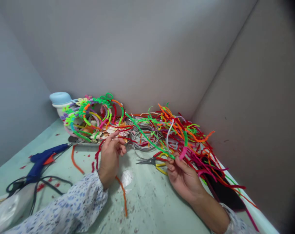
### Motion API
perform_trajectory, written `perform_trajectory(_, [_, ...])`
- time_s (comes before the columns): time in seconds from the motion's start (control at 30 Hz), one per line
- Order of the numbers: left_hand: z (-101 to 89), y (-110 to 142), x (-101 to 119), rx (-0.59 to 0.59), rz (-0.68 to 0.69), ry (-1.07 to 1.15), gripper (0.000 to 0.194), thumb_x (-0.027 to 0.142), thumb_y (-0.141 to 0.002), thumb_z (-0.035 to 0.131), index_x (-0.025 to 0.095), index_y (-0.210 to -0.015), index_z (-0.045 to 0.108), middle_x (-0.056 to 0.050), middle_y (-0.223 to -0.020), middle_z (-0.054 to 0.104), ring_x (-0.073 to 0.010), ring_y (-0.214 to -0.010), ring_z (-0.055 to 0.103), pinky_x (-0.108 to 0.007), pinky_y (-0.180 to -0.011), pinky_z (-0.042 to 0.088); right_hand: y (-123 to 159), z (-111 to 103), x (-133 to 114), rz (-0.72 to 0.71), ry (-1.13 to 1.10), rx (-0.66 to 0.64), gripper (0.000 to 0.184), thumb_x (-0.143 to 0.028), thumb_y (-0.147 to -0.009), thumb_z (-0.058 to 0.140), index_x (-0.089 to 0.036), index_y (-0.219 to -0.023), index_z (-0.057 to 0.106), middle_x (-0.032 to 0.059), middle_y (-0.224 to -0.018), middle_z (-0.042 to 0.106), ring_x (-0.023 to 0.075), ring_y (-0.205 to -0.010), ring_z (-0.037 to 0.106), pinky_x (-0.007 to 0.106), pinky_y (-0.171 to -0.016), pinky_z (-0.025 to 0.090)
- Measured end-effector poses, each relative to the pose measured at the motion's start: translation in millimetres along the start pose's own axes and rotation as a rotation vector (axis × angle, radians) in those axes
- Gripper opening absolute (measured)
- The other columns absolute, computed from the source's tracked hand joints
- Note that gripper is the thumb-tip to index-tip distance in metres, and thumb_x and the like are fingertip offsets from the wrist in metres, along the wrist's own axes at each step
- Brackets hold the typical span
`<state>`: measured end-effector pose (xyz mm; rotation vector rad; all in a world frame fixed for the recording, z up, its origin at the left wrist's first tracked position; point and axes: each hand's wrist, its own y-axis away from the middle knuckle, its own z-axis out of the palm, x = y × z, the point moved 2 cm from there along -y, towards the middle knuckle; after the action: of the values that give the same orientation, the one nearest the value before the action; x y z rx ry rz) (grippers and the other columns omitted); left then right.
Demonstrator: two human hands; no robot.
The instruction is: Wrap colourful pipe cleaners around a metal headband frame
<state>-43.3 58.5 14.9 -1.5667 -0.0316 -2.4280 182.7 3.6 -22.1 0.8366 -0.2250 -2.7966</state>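
My right hand (pixel 185 178) pinches a thin headband hoop (pixel 168 135) together with a long green pipe cleaner (pixel 143 133). One side of the hoop is bare white; the other is wrapped in green and pink. The green pipe cleaner slants up to the left from my fingertips. My left hand (pixel 110 157) hovers over the table's middle left, fingers loosely bent and apart, with nothing visible between them. A dark red pipe cleaner (pixel 97 154) lies beside its wrist. Between the hands, scissors (pixel 151 161) with red and yellow handles lie on the table.
A metal tray (pixel 76 140) of shells carries several wrapped headbands (pixel 89 113). A blue glue gun (pixel 41 161) with a black cord lies left, near a white cup (pixel 61 102) with a blue lid. Coiled wire (pixel 144 144) and heaped pipe cleaners (pixel 186 126) fill the back right, before the walls.
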Motion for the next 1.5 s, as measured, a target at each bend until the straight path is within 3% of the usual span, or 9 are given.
perform_trajectory(0.1, [5.4, 8, -6, -0.099, -0.114, -0.100, 0.020, 0.026, -0.077, 0.055, 0.016, -0.094, 0.057, 0.004, -0.063, 0.055, -0.0061, -0.044, 0.047, -0.016, -0.041, 0.034, 2, 2, 1, 0.032, 0.004, -0.017, 0.023, -0.018, -0.064, 0.080, -0.023, -0.080, 0.064, -0.0022, -0.069, 0.063, 0.0083, -0.060, 0.058, 0.014, -0.050, 0.047])
perform_trajectory(0.2, [15.3, 25, -16, -0.368, -0.233, -0.330, 0.016, 0.027, -0.075, 0.064, 0.014, -0.084, 0.060, 0.004, -0.060, 0.054, -0.0063, -0.046, 0.045, -0.018, -0.044, 0.035, 3, 4, 5, 0.031, 0.079, -0.040, 0.019, -0.019, -0.068, 0.078, -0.022, -0.080, 0.063, -0.0019, -0.069, 0.063, 0.0093, -0.063, 0.059, 0.016, -0.054, 0.049])
perform_trajectory(0.3, [22.8, 44, -21, -0.623, -0.217, -0.379, 0.031, 0.024, -0.073, 0.069, 0.017, -0.102, 0.061, -0.001, -0.080, 0.060, -0.0092, -0.061, 0.052, -0.020, -0.054, 0.041, 5, 4, 10, 0.071, 0.146, -0.089, 0.016, -0.022, -0.072, 0.076, -0.020, -0.081, 0.063, -0.0020, -0.068, 0.063, 0.0086, -0.063, 0.060, 0.016, -0.057, 0.048])
perform_trajectory(0.37, [24.3, 51, -20, -0.694, -0.181, -0.386, 0.034, 0.026, -0.074, 0.070, 0.019, -0.106, 0.060, -0.002, -0.080, 0.061, -0.0105, -0.062, 0.052, -0.022, -0.054, 0.042, 7, 4, 13, 0.105, 0.165, -0.119, 0.017, -0.022, -0.071, 0.076, -0.020, -0.082, 0.063, -0.0023, -0.068, 0.062, 0.0085, -0.064, 0.060, 0.016, -0.059, 0.048])
perform_trajectory(0.43, [24.3, 53, -16, -0.696, -0.091, -0.433, 0.028, 0.025, -0.074, 0.070, 0.019, -0.101, 0.063, -0.004, -0.089, 0.062, -0.0134, -0.073, 0.056, -0.025, -0.062, 0.045, 9, 3, 15, 0.136, 0.177, -0.152, 0.016, -0.021, -0.072, 0.076, -0.019, -0.082, 0.063, -0.0023, -0.069, 0.062, 0.0079, -0.064, 0.060, 0.016, -0.060, 0.048])
perform_trajectory(0.6, [28.1, 57, -4, -0.709, 0.163, -0.558, 0.008, 0.021, -0.076, 0.069, 0.018, -0.084, 0.069, -0.003, -0.080, 0.062, -0.0158, -0.077, 0.058, -0.028, -0.069, 0.047, 13, 3, 18, 0.178, 0.237, -0.170, 0.016, -0.025, -0.074, 0.074, -0.019, -0.082, 0.062, -0.0013, -0.068, 0.062, 0.0085, -0.060, 0.058, 0.017, -0.057, 0.047])
perform_trajectory(0.8, [29.9, 66, -4, -0.674, 0.251, -0.634, 0.008, 0.022, -0.080, 0.065, 0.015, -0.083, 0.069, -0.006, -0.080, 0.064, -0.0173, -0.078, 0.060, -0.029, -0.072, 0.047, 14, 3, 21, 0.159, 0.318, -0.179, 0.015, -0.029, -0.076, 0.072, -0.021, -0.082, 0.061, -0.0009, -0.070, 0.061, 0.0090, -0.058, 0.055, 0.018, -0.055, 0.045])
perform_trajectory(1.13, [26.6, 64, -19, -0.614, 0.051, -0.550, 0.018, 0.028, -0.085, 0.058, 0.013, -0.076, 0.063, -0.005, -0.076, 0.063, -0.0164, -0.073, 0.058, -0.028, -0.068, 0.045, 12, 10, 24, 0.088, 0.311, -0.164, 0.018, -0.025, -0.076, 0.073, -0.017, -0.084, 0.058, 0.0006, -0.071, 0.065, 0.0080, -0.058, 0.059, 0.016, -0.053, 0.043])
perform_trajectory(1.5, [23.3, 61, -32, -0.574, -0.214, -0.406, 0.020, 0.031, -0.082, 0.061, 0.012, -0.074, 0.061, -0.006, -0.070, 0.066, -0.0168, -0.069, 0.060, -0.029, -0.067, 0.045, 8, 3, 29, -0.133, 0.615, -0.155, 0.020, -0.033, -0.080, 0.067, -0.017, -0.086, 0.058, 0.0024, -0.075, 0.067, 0.0112, -0.061, 0.060, 0.022, -0.054, 0.046])
